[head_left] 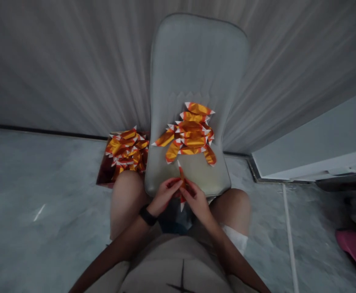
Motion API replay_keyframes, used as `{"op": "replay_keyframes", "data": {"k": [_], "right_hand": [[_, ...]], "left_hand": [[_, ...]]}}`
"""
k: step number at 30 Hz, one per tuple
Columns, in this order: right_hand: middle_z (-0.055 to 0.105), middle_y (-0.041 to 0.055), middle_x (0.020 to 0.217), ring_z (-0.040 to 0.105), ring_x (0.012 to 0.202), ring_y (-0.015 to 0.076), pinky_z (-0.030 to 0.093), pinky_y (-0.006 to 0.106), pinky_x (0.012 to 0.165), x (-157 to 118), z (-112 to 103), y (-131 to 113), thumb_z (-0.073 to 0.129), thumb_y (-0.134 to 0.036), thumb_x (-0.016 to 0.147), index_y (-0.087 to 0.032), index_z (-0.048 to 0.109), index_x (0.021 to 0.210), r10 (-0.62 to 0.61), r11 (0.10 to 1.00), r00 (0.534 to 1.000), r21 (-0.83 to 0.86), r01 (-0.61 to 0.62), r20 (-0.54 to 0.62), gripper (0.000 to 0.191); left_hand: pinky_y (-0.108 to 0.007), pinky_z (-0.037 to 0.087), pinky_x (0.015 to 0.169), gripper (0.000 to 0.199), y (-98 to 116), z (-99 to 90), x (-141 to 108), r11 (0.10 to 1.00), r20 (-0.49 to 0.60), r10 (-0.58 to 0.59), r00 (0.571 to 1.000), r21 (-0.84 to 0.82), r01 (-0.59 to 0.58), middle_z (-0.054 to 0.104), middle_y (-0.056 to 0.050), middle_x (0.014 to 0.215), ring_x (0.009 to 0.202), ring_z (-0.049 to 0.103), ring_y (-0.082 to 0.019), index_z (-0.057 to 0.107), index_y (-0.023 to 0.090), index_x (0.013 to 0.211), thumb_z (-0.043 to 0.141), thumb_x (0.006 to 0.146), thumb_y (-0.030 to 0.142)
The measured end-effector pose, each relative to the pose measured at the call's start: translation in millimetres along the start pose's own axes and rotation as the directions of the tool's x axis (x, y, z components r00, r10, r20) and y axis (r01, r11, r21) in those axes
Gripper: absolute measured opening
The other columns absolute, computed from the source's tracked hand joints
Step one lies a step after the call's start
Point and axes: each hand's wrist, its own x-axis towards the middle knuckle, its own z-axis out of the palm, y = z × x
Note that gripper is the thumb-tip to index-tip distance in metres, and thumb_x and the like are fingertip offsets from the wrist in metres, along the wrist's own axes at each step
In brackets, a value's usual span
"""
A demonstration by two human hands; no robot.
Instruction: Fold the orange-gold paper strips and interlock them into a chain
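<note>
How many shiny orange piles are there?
2. One pile lies on the gray chair, the other pile in a dark red box beside it. The left hand and right hand hold one more strip.

We see soft, dim light and faint shadows. The gray curtain (59,69) bends near the edges, and the marble floor (28,232) has small bright glare spots.

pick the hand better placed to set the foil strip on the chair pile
Probably the right hand: it grips the foil strip and sits below the pile on the chair; the left hand lies further aside.
</note>
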Motion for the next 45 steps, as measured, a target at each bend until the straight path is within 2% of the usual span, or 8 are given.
{"op": "replay_keyframes", "data": {"k": [8,11,15,21,25,29,39,45], "right_hand": [[0.067,0.0105,0.134,0.062,0.125,0.027,0.045,0.045,0.111,-1,5,-7,0.06,-0.054,0.09,-0.019,0.062,0.137,0.084,0.987,0.996,0.138,-0.086,0.021,0.058],[0.063,0.0103,0.139,0.058,0.13,0.0273,0.041,0.045,0.115,-1,7,-2,0.058,-0.055,0.092,-0.019,0.06,0.14,0.079,0.993,0.997,0.085,-0.078,-0.009,0.059],[0.064,0.0106,0.138,0.061,0.126,0.0261,0.045,0.041,0.11,-3,8,-2,0.054,-0.051,0.095,-0.019,0.06,0.139,0.061,0.998,0.998,-0.029,-0.06,0.015,0.055],[0.076,0.0089,0.094,0.068,0.086,0.0216,0.051,0.031,0.083,0,0,-11,0.041,-0.047,0.101,-0.017,0.073,0.101,0.015,0.984,1.0,-0.176,-0.012,0.013,0.044],[0.062,0.0027,0.064,0.055,0.063,0.016,0.043,0.026,0.062,5,-12,-11,0.038,-0.052,0.099,-0.018,0.061,0.071,0.038,0.98,0.999,-0.195,-0.043,-0.033,0.05],[0.055,-0.0004,0.059,0.049,0.058,0.0143,0.041,0.025,0.058,6,-18,-7,0.039,-0.059,0.095,-0.019,0.054,0.064,0.113,0.991,0.994,-0.067,-0.113,-0.01,0.053],[0.071,0.0056,0.077,0.064,0.07,0.0185,0.044,0.025,0.065,2,-28,-19,0.041,-0.045,0.1,-0.017,0.07,0.085,-0.014,0.974,0.999,-0.226,0.005,-0.039,0.043],[0.076,0.0093,0.09,0.069,0.082,0.0207,0.045,0.026,0.076,0,-31,-34,0.04,-0.034,0.101,-0.018,0.072,0.095,-0.148,0.937,0.989,-0.319,0.14,-0.004,0.036]], "left_hand": [[-0.026,0.057,0.072,0.044,3,-2.2,1,0.999,0.034,-0.017,0.999,-0.037,0.018,0.074,-0.006,0.095,0.081,0.068,-0.016,0.072,0.015,0.103,0.083,0.073,0.046],[-0.026,0.056,0.071,0.041,0,-3.9,2,0.986,0.0,0.093,0.996,0.141,-0.092,0.075,-0.006,0.091,0.079,0.068,-0.016,0.073,0.014,0.099,0.077,0.078,0.049],[-0.027,0.053,0.074,0.029,-2,-7.5,-1,0.817,0.032,0.311,0.95,0.502,-0.284,0.076,-0.006,0.087,0.079,0.067,-0.017,0.075,0.014,0.091,0.065,0.088,0.042],[-0.025,0.053,0.069,0.028,1,-12.4,-8,0.63,0.137,0.344,0.929,0.7,-0.337,0.076,-0.004,0.086,0.075,0.067,-0.016,0.075,0.016,0.093,0.057,0.093,0.037],[-0.026,0.057,0.068,0.033,0,-16.1,-5,0.68,0.099,0.336,0.937,0.662,-0.314,0.075,-0.005,0.09,0.076,0.069,-0.017,0.074,0.017,0.095,0.056,0.094,0.045],[-0.026,0.059,0.066,0.036,-1,-15.0,-5,0.738,0.097,0.304,0.948,0.605,-0.299,0.073,-0.005,0.09,0.076,0.068,-0.017,0.071,0.017,0.096,0.056,0.093,0.05],[-0.025,0.055,0.068,0.028,13,0.4,-18,0.504,0.193,0.286,0.938,0.803,-0.319,0.075,-0.004,0.092,0.078,0.069,-0.017,0.072,0.019,0.098,0.053,0.096,0.04],[-0.023,0.05,0.06,0.037,21,11.2,-13,0.468,0.135,0.355,0.925,0.831,-0.301,0.075,-0.004,0.086,0.07,0.066,-0.016,0.072,0.018,0.098,0.052,0.096,0.048]]}}
